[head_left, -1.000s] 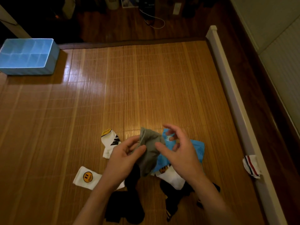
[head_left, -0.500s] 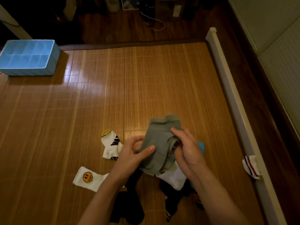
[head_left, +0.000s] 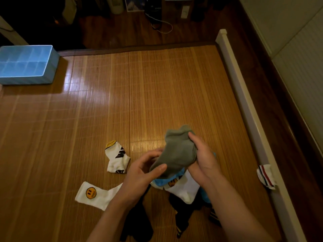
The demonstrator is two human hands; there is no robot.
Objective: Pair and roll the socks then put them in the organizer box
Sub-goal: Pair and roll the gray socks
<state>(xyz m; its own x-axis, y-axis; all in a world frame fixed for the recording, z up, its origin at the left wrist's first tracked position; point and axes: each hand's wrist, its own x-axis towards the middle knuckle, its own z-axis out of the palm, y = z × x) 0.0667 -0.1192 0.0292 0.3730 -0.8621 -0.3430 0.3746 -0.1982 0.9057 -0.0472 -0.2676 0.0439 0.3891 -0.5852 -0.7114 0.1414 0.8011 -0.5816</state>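
The grip of the left hand [head_left: 143, 173] pinches the lower end of the grey sock [head_left: 178, 151], thumb on top, and that of the right hand [head_left: 204, 159] curls round its upper side, holding it above the bamboo mat [head_left: 122, 102]. Under the hands lies a heap [head_left: 183, 193] of white, blue and black socks, with a smiley sock [head_left: 94, 193] and a yellow-toed sock [head_left: 117, 158] just to its left. The blue organizer box [head_left: 26, 80] stands well apart at the mat's far left corner.

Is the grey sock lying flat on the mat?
No, the grey sock is held up off the mat by the left hand and right hand.
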